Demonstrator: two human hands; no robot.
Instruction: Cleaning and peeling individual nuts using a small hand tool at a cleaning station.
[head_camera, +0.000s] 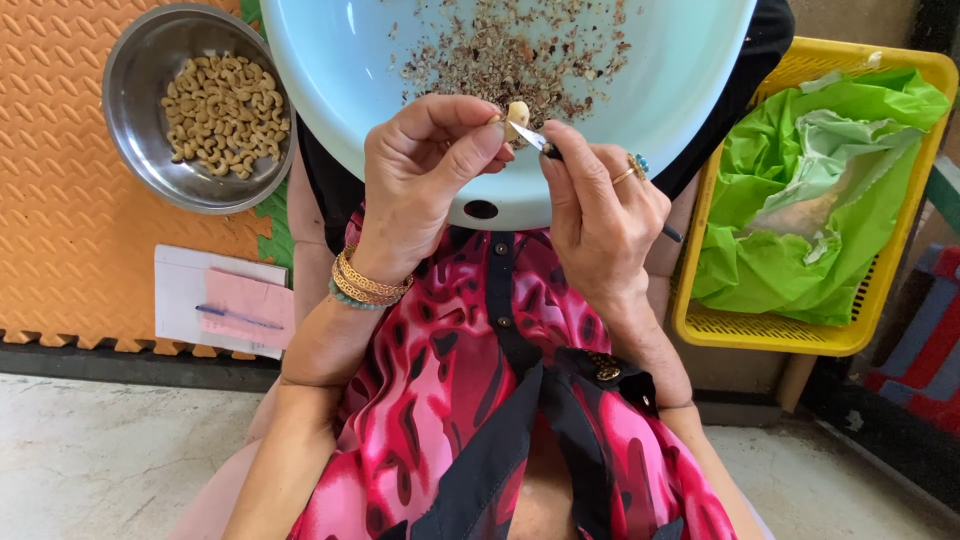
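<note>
My left hand (425, 170) pinches a pale cashew nut (517, 114) between thumb and fingertips, above the near rim of a light blue plastic basin (330, 70). My right hand (600, 205) grips a small knife (540, 143) whose blade tip touches the nut. Brown husk scraps (520, 50) lie scattered inside the basin, which rests on my lap. Gold and green bangles circle my left wrist, and a ring sits on a right finger.
A steel bowl (135, 95) holding several peeled cashews (225, 112) stands at the left on an orange foam mat (60, 230). Papers with a pen (225, 300) lie below it. A yellow plastic basket (905, 65) lined with a green bag (830, 190) stands at the right.
</note>
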